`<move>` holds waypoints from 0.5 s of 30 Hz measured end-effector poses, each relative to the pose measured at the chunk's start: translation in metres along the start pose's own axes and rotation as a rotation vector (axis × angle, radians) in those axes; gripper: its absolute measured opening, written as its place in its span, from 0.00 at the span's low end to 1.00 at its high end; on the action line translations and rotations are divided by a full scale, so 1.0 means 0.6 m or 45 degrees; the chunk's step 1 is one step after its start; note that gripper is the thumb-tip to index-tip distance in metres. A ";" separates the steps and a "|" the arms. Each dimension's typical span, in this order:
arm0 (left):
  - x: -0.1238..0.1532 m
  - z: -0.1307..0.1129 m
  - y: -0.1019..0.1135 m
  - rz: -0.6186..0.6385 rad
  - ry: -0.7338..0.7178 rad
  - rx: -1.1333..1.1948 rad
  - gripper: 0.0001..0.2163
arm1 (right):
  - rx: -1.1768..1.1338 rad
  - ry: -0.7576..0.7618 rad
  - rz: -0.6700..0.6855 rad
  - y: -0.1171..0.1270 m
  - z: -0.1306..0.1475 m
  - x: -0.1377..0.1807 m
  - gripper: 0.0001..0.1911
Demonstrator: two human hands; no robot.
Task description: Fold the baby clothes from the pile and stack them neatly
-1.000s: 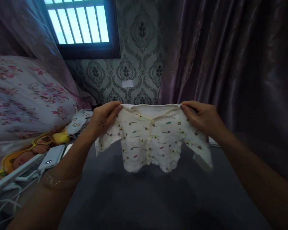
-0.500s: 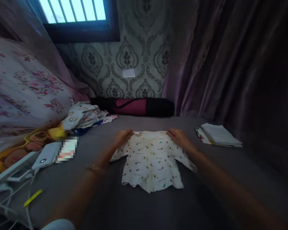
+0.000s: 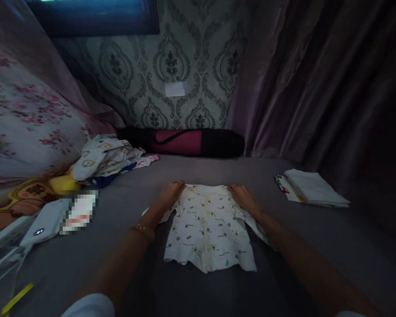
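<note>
A small white baby shirt (image 3: 209, 229) with a colourful print lies flat, front up, on the dark grey bed surface (image 3: 191, 290). My left hand (image 3: 171, 192) sits on its left shoulder with fingers curled on the cloth at the collar edge. My right hand (image 3: 243, 197) holds the right shoulder the same way. Both sleeves stick out to the sides under my wrists. A thin bracelet circles my left wrist.
Folded white clothes (image 3: 312, 188) lie at the right. A loose heap of printed clothes (image 3: 104, 158) sits at the left, by a floral pillow (image 3: 26, 119). A dark and pink rolled bag (image 3: 185, 141) lies against the wall. A power bank (image 3: 41, 222) and cables lie at the near left.
The shirt was held up in the air a second ago; it now lies spread flat on the bed. My hands came down with it and stay on its shoulders. The view tilted down.
</note>
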State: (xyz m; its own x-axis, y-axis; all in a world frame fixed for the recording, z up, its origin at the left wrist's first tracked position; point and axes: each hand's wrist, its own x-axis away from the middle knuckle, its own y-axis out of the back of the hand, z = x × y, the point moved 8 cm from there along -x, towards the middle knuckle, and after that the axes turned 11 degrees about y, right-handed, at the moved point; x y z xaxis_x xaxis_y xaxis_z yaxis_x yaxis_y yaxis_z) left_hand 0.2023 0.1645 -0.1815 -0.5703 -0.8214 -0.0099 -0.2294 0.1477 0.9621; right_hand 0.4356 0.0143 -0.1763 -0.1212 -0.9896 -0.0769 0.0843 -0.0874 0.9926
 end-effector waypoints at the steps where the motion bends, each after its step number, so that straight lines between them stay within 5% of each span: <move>1: -0.008 0.000 -0.002 0.005 -0.001 -0.013 0.18 | 0.001 -0.005 0.009 -0.005 -0.003 -0.005 0.19; 15: -0.094 -0.013 -0.023 0.007 -0.092 0.016 0.17 | 0.027 0.047 0.046 -0.019 -0.044 -0.071 0.19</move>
State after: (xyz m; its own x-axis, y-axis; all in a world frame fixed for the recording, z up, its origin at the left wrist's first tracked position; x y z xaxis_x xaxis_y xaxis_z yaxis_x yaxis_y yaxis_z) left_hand 0.2438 0.2045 -0.1923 -0.6267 -0.7788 -0.0244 -0.2358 0.1596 0.9586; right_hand 0.4658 0.0544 -0.1867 -0.0815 -0.9957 -0.0443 0.0669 -0.0498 0.9965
